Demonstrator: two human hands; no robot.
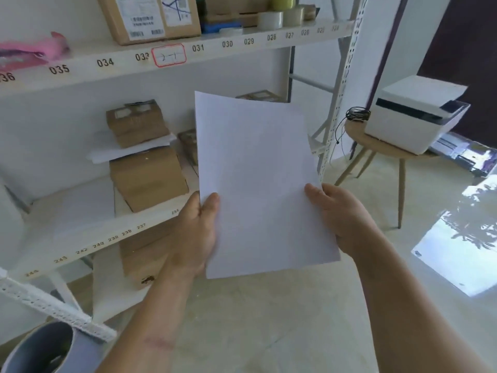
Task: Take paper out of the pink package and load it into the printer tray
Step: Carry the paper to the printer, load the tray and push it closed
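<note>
I grip the paper [258,184] at both lower edges, left hand [197,232] and right hand [341,219] pinching it flat for loading; the printer [414,117] waits on its table [357,135], the blurred pink package [29,53] seemingly shelved.

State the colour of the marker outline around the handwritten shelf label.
Red: the rounded outline on the white shelf edge, seen in the head view.
</note>
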